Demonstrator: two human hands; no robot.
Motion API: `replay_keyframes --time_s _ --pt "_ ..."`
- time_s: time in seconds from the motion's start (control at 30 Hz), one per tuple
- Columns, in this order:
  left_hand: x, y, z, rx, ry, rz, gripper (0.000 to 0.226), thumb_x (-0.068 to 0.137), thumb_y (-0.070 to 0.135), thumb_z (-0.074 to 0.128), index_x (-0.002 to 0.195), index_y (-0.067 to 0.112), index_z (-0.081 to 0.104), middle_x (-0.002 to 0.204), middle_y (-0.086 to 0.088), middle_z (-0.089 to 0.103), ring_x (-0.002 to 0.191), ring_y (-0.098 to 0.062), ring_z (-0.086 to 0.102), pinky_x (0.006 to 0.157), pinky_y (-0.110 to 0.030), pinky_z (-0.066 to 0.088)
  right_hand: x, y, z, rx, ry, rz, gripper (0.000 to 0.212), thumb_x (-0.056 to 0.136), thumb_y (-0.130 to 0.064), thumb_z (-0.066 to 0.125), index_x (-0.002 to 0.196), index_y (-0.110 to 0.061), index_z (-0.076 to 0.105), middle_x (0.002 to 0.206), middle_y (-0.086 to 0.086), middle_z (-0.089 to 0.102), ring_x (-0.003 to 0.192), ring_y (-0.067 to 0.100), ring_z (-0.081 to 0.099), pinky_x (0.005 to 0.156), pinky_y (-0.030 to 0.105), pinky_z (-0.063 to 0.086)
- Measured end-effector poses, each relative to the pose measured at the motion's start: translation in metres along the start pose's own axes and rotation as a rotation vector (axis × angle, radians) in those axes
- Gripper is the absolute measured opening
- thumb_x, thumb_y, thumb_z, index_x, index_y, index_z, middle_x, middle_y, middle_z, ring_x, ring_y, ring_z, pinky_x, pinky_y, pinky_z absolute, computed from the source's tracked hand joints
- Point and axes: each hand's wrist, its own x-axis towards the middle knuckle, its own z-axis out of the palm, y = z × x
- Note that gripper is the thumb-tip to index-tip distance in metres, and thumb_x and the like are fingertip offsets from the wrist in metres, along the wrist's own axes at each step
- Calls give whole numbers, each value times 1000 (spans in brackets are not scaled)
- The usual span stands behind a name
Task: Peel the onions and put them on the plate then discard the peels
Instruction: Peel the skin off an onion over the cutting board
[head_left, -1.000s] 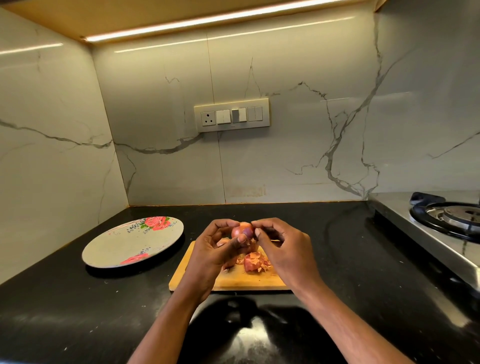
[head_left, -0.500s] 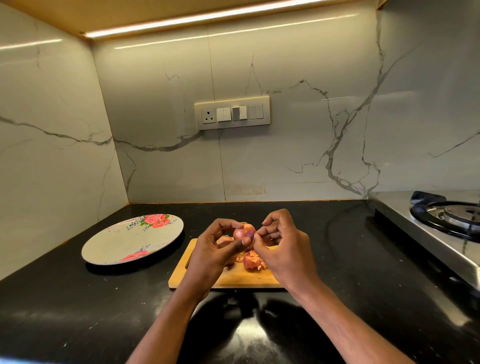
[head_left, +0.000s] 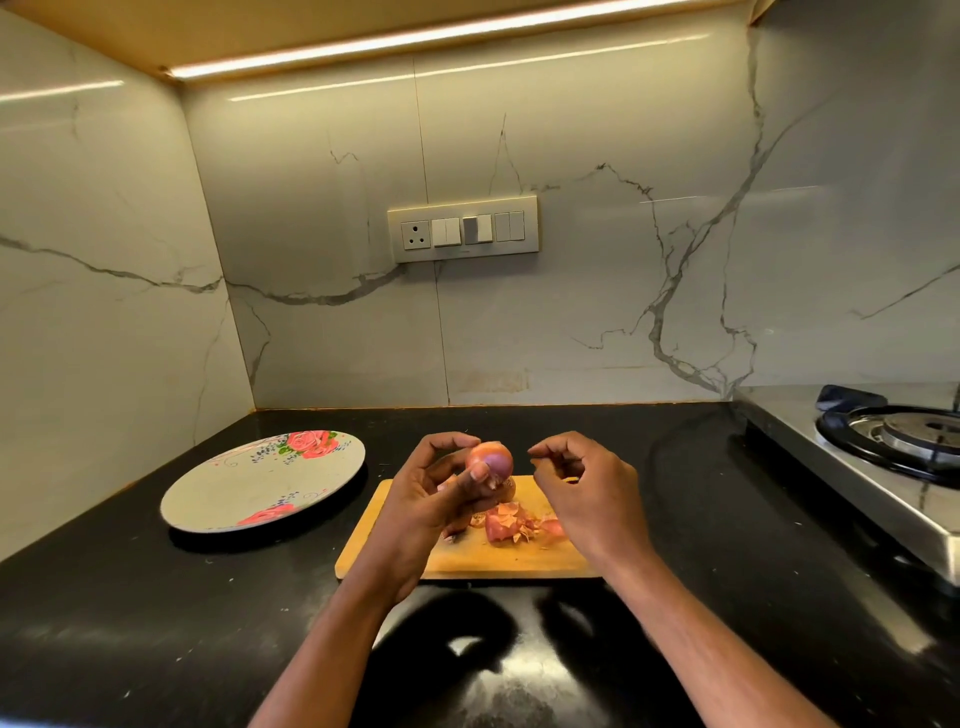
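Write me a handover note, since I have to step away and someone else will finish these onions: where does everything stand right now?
Left hand: holds the onion above the cutting board; it looks partly peeled, purple on one side.
Right hand: free beside the onion, not touching it, fingers curled; whether it pinches a scrap I cannot tell.
Peels: loose pile on the board.
Plate: on the counter left of the board, no onion on it.
Another onion may sit behind the left hand; unclear.
Left: finish peeling, put onions on the plate, discard the peels.
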Motion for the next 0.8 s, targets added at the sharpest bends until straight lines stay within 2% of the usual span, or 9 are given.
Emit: replay_keyframes --time_s 0.13,0.3,0.4,0.47,0.57,0.8 --pt "1 2 -1 14 11 3 44 84 28 68 126 19 59 119 -4 71 106 -20 71 82 -29 55 -1 0 5 -26 -108 -10 9 94 -29 69 101 -27 75 98 -15 68 90 -3 63 73 3 45" --pt "1 2 -1 -66 -5 -4 44 84 25 66 127 18 61 115 0 73 106 -19 70 84 -28 56 -1 -3 5 27 -142 -8 16 94 -19 69 105 -29 75 93 -17 74 90 -4 67 79 12 53" --pt "2 1 -1 -87 -16 -15 45 84 23 67 127 16 60 115 -4 73 105 -24 71 87 -31 58 -3 -7 3 133 -130 -25 15 94 -22 70 107 -29 74 95 -16 74 94 0 69 81 18 57" --pt "2 0 -2 -71 -6 -10 45 84 23 68 128 15 59 118 -7 71 107 -26 71 89 -34 58 -4 -12 3 185 -108 -56 15 93 -27 72 108 -27 75 95 -16 75 94 -1 70 80 16 56" --pt "3 -1 -2 -28 8 6 46 83 25 70 127 16 59 120 -8 69 107 -26 71 91 -39 58 -7 -14 3 154 -86 -117 19 89 -28 75 109 -26 75 97 -15 75 94 -4 69 78 11 54" --pt "5 -5 -4 80 19 21 44 81 29 74 123 22 62 118 -1 69 110 -20 69 90 -37 59 -8 -9 5 52 -25 -190 18 87 -26 77 102 -19 79 92 -12 76 89 -3 70 76 12 55"
